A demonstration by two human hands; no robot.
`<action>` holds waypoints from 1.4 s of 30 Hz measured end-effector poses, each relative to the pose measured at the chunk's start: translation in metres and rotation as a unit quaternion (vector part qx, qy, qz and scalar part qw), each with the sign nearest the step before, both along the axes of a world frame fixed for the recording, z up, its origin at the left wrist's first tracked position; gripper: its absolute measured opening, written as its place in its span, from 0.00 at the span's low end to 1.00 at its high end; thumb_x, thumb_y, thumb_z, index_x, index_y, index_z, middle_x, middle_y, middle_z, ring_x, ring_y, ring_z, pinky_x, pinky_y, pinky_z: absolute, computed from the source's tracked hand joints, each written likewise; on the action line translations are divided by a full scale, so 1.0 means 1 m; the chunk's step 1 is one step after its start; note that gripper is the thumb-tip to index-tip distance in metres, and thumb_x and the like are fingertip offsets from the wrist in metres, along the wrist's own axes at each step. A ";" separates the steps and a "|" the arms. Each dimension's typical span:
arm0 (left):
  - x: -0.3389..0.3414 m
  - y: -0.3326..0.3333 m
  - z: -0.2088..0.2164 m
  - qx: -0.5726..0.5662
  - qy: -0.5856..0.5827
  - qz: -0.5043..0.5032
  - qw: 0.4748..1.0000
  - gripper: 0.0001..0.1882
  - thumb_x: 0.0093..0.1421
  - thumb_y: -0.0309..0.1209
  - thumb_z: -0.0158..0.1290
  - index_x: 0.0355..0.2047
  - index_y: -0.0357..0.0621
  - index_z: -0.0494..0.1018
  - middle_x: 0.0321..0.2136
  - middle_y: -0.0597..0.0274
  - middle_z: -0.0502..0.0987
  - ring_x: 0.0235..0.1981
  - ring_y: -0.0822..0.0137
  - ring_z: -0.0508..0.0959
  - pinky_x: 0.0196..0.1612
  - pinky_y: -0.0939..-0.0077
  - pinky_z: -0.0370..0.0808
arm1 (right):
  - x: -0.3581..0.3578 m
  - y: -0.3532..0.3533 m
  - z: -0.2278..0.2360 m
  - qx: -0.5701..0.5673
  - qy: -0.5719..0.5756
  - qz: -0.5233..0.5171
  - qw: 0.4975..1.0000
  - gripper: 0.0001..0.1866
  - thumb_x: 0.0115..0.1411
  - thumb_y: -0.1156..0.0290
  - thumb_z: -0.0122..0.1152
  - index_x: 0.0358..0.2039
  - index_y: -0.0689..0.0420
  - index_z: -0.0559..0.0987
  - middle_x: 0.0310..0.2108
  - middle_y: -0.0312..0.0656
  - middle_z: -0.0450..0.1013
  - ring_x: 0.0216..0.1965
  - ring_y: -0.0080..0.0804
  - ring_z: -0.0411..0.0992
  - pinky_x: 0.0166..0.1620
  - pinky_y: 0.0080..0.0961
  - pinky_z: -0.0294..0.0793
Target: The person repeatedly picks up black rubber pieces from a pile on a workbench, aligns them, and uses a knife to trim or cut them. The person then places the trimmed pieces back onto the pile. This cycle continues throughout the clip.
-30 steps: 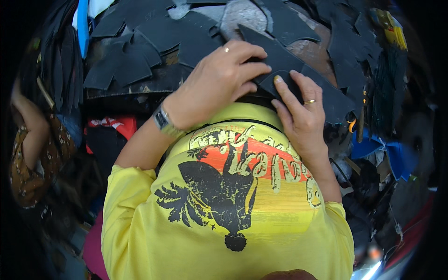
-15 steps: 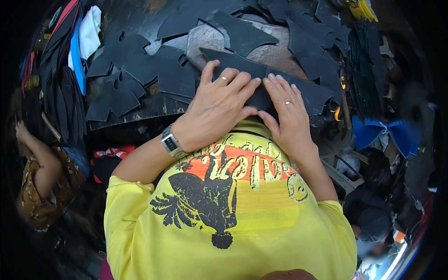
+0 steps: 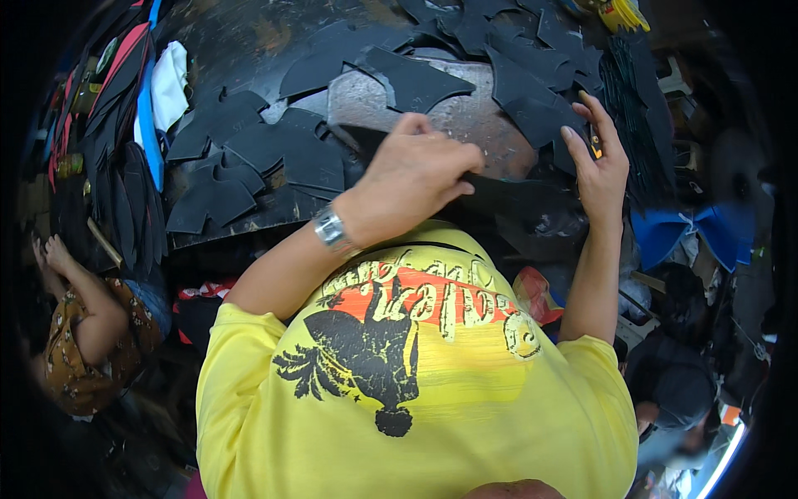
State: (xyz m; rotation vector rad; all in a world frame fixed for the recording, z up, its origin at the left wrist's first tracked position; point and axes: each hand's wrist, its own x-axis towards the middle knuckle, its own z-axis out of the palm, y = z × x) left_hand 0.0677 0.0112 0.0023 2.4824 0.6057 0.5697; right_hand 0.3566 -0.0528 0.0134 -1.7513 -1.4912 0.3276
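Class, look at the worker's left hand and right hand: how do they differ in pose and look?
The left hand is curled over a black piece; the right hand is open. The left hand has a silver watch at its wrist; the right hand has none. Both arms leave yellow sleeves.

Cut black pieces (image 3: 428,81) litter a dark tabletop (image 3: 237,54) toward twelve o'clock in a cluttered workshop. Black strips (image 3: 108,158) bunch at ten, another person (image 3: 83,358) at eight.

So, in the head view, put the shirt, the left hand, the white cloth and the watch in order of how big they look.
Largest to smallest:
1. Shirt
2. Left hand
3. White cloth
4. Watch
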 end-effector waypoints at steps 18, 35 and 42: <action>-0.147 0.040 -0.018 0.148 0.020 0.473 0.869 0.25 0.56 0.32 0.68 0.54 0.46 0.77 0.52 0.51 0.77 0.52 0.50 0.78 0.54 0.59 0.75 | 0.006 0.030 -0.017 -0.048 -0.204 0.065 0.976 0.47 0.45 0.56 0.81 0.66 0.49 0.72 0.60 0.50 0.70 0.61 0.52 0.66 0.65 0.45 0.64; -0.015 0.103 -0.011 0.104 0.109 0.120 0.981 0.27 0.51 0.39 0.72 0.51 0.51 0.77 0.56 0.57 0.77 0.62 0.55 0.72 0.68 0.51 0.60 | 0.014 0.009 -0.013 -0.053 -0.193 -0.006 0.980 0.45 0.47 0.57 0.79 0.66 0.52 0.72 0.62 0.49 0.70 0.65 0.53 0.65 0.68 0.45 0.58; -0.015 0.070 -0.001 0.011 0.080 0.058 0.995 0.25 0.52 0.34 0.71 0.48 0.48 0.74 0.43 0.62 0.80 0.50 0.58 0.77 0.66 0.57 0.61 | 0.017 0.008 -0.017 -0.003 -0.133 -0.002 0.991 0.34 0.52 0.74 0.73 0.61 0.49 0.76 0.45 0.44 0.75 0.51 0.41 0.72 0.55 0.35 0.71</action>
